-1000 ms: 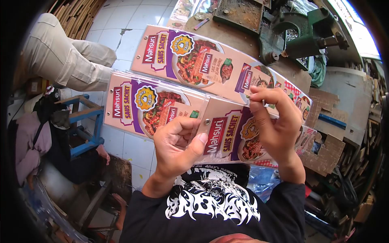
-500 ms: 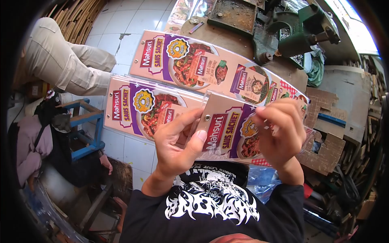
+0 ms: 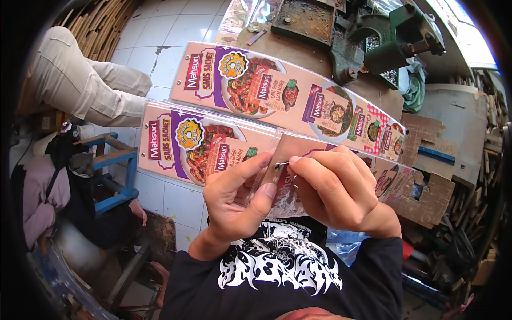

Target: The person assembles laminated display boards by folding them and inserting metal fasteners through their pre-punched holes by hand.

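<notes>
Near its end, a printed "Mahsuri Saus Sachet" card (image 3: 301, 146) in clear plastic is pinched between the thumb and fingers of my left hand (image 3: 234, 194). A metal eyelet (image 3: 277, 167) shows beside that thumb. My right hand (image 3: 338, 184) is closed, holding a thin whitish strand (image 3: 285, 163) between thumb and index finger, its tip at the eyelet. Whether the strand passes through the hole I cannot tell. Beyond my hands lie a stack of matching cards (image 3: 170, 138) on the left and another long card stack (image 3: 213, 72) farther back.
A green metal press (image 3: 384, 53) stands on the worktable (image 3: 256, 45) at the far right, beside a rusty tray (image 3: 304, 24). Cut brown board (image 3: 426, 202) lies to the right. At left are a person's trousered legs (image 3: 80, 80) and a blue frame (image 3: 114, 160).
My right hand has moved left along the card to its eyelet, and the thin strand now shows there. The card's face tilts and catches more glare. My left hand keeps its grip.
</notes>
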Demonstrator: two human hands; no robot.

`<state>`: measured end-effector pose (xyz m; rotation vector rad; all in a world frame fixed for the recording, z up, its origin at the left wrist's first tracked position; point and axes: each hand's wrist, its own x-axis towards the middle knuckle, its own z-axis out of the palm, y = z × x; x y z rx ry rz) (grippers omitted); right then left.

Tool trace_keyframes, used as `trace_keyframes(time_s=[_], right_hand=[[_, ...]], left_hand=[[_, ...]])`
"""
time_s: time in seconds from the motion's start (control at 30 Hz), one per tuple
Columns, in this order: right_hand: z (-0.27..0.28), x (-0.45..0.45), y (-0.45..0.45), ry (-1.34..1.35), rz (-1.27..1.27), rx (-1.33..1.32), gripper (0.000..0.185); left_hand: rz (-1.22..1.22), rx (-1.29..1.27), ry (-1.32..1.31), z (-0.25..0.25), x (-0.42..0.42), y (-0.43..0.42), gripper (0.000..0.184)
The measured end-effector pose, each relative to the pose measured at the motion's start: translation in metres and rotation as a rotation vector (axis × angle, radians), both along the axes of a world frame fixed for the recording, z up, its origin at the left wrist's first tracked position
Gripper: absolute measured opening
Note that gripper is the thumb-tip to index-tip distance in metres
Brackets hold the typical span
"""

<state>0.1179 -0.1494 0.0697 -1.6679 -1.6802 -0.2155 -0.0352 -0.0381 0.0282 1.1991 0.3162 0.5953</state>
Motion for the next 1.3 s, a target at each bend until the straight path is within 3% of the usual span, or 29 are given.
trace_keyframes(time_s=[0.2,0.3,0.47,0.9,0.97,1.03,1.1,1.3], right_hand=[[-0.001,0.001,0.0,-0.054,0.015,-0.02,0.034],[-0.004,-0.002,0.002,-0.163,0.007,0.086,0.048],[0.007,-0.006,0.003,-0.387,0.0,0.102,0.047],[0.016,-0.008,-0.001,-0.436,0.036,0.012,0.044],[0.017,0.0,-0.001,-0.324,0.07,-0.038,0.043],[0.014,0.003,-0.005,0.043,0.028,-0.123,0.037],[0.01,0.005,-0.002,0.225,-0.051,-0.055,0.03],[-0.01,0.02,-0.01,0.259,-0.34,-0.086,0.012]], left_hand=[[-0.004,0.017,0.012,0.001,-0.002,0.001,0.04],[0.003,0.031,0.037,0.002,-0.004,-0.001,0.04],[0.011,0.153,0.067,0.003,-0.008,-0.002,0.04],[0.047,0.145,0.032,-0.002,-0.002,-0.009,0.044],[0.016,0.045,0.039,-0.001,-0.004,-0.008,0.044],[-0.012,-0.052,0.048,0.001,-0.004,-0.007,0.044],[0.031,-0.211,0.071,0.003,-0.001,-0.009,0.04],[-0.011,-0.188,0.107,-0.014,0.003,0.0,0.031]])
